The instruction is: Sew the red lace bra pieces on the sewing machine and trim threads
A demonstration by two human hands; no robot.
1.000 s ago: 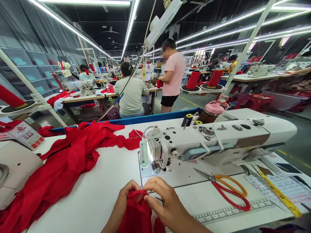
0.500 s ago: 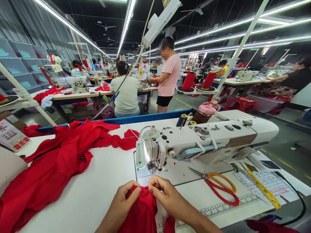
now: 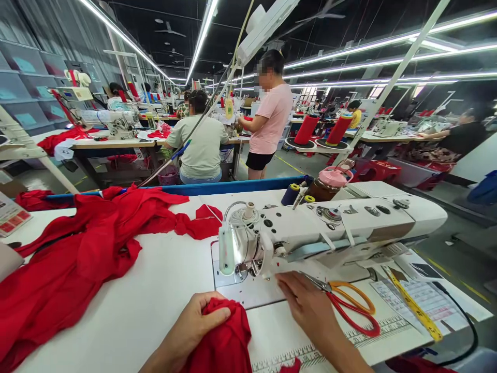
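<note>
So right now my left hand (image 3: 194,327) is bunched around the red fabric piece (image 3: 223,342) at the near edge of the table (image 3: 163,290), thumb pressed over the top of the fold, fingers closed on it. My right hand (image 3: 306,305) is off the cloth and lies flat and loose on the table, fingers spread and closed on nothing, just in front of the sewing machine (image 3: 310,228) and touching (or as good as touching, hard to tell from this angle) the blades of the scissors (image 3: 345,305) with the orange and red handles.

I'd call this the in-between bit: piece gathered in one hand, other hand going for a tool. The next move, I reckon, calls for getting fingers into those handle loops, which sit to the right of my hand, away from the blades it's on.

The fabric piece sits left of the right hand and a bit nearer me, in front of the needle plate (image 3: 248,290), not under the foot. Big heap of red cloth (image 3: 77,259) is well off to the left, and a yellow tape measure (image 3: 415,308) lies past the scissors.
</note>
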